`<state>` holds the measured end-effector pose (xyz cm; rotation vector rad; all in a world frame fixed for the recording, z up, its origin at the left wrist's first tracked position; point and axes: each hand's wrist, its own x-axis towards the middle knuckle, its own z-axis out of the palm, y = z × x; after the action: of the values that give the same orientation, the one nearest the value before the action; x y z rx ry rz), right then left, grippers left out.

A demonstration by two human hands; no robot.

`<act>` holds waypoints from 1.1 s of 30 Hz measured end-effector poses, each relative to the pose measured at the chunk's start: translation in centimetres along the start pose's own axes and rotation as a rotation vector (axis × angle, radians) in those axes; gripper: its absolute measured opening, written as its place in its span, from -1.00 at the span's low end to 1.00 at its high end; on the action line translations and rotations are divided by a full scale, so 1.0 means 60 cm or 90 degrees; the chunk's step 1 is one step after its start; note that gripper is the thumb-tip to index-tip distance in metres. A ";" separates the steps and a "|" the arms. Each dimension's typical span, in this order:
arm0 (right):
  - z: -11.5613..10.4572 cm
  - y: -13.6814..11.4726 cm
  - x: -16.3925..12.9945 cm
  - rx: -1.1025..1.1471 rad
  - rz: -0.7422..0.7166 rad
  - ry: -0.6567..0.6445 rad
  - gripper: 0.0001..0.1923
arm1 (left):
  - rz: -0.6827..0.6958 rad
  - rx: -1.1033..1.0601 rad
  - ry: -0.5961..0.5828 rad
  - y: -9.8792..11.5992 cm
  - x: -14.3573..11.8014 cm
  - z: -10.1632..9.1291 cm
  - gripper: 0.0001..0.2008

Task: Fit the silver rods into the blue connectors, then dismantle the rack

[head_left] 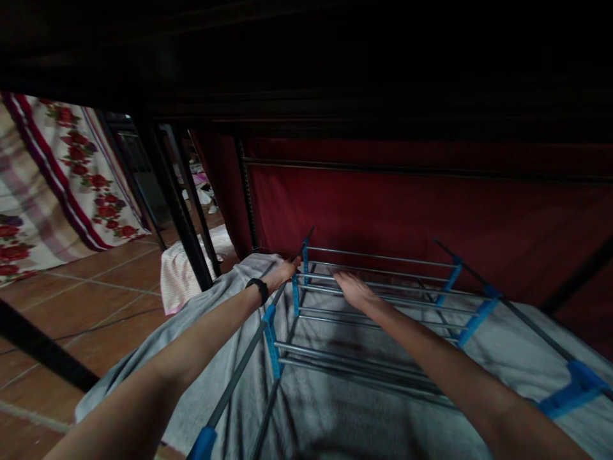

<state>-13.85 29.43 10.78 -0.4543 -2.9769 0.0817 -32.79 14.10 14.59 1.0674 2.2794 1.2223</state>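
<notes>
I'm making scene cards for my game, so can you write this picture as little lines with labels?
Left hand: at the left pole of the rack
Right hand: at the metal bars
Brackets: blue
Under rack: grey cloth
Left wrist: black band
Behind: red cloth
Left side: brown tiled floor

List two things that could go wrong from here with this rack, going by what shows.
The rack lies on a rumpled grey cloth, so it might slide or snag. The left hand is close beside a blue bracket, so fingers could get pinched there.
</notes>
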 end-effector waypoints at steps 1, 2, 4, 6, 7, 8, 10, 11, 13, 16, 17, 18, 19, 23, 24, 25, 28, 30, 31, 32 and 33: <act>-0.002 0.001 0.002 0.010 0.001 0.007 -0.42 | -0.005 -0.001 -0.007 0.003 -0.003 -0.001 -0.54; -0.003 0.002 0.003 0.019 0.003 0.013 -0.41 | -0.012 -0.002 -0.016 0.006 -0.006 -0.002 -0.53; -0.007 0.004 0.005 0.029 0.008 0.024 -0.41 | -0.030 0.013 -0.022 0.010 -0.009 -0.003 -0.49; -0.009 0.005 0.006 0.030 0.009 0.032 -0.40 | -0.045 0.039 -0.020 0.012 -0.010 -0.003 -0.45; -0.010 0.006 0.007 0.029 0.008 0.037 -0.39 | -0.050 0.044 -0.018 0.012 -0.009 -0.002 -0.44; -0.011 0.007 0.007 0.027 0.008 0.040 -0.39 | -0.054 0.044 -0.017 0.011 -0.008 -0.002 -0.43; -0.011 0.008 0.008 0.021 0.006 0.041 -0.43 | -0.064 0.029 -0.017 0.006 -0.003 0.001 -0.41; -0.011 0.008 0.009 0.019 0.007 0.039 -0.46 | -0.072 0.013 -0.015 0.002 0.000 0.003 -0.41; -0.010 0.009 0.011 0.019 0.009 0.038 -0.54 | -0.084 -0.034 -0.014 -0.006 0.007 0.007 -0.41; -0.011 0.009 0.014 0.033 0.003 0.043 -0.59 | -0.074 -0.113 -0.025 -0.016 0.014 0.010 -0.45; -0.012 0.009 0.015 0.040 -0.002 0.044 -0.59 | -0.070 -0.119 -0.029 -0.017 0.016 0.010 -0.45; -0.012 0.010 0.016 0.047 -0.008 0.042 -0.58 | -0.068 -0.114 -0.033 -0.017 0.016 0.010 -0.45; -0.013 0.010 0.016 0.053 -0.012 0.039 -0.58 | -0.071 -0.102 -0.033 -0.017 0.015 0.009 -0.45; -0.014 0.013 0.018 0.066 -0.007 0.023 -0.58 | -0.064 -0.079 -0.049 -0.011 0.008 0.005 -0.44; -0.014 0.013 0.019 0.069 -0.005 0.021 -0.58 | -0.058 -0.083 -0.051 -0.011 0.006 0.004 -0.44; -0.014 0.014 0.019 0.073 -0.005 0.020 -0.58 | -0.052 -0.090 -0.052 -0.010 0.005 0.003 -0.44; -0.012 0.016 0.020 0.082 -0.013 0.023 -0.58 | -0.045 -0.110 -0.051 -0.013 0.005 0.003 -0.45; -0.010 0.016 0.020 0.081 -0.019 0.027 -0.59 | -0.052 -0.115 -0.056 -0.016 0.009 0.004 -0.45; -0.008 0.016 0.020 0.081 -0.021 0.030 -0.59 | -0.059 -0.114 -0.055 -0.018 0.011 0.005 -0.46; -0.007 0.017 0.020 0.080 -0.022 0.032 -0.59 | -0.065 -0.114 -0.052 -0.019 0.014 0.006 -0.46; -0.007 0.017 0.020 0.080 -0.021 0.034 -0.58 | -0.068 -0.115 -0.048 -0.020 0.016 0.007 -0.46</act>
<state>-14.62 30.76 11.23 -0.3851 -2.9043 0.2477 -33.72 14.63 13.38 0.8986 2.0957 1.2940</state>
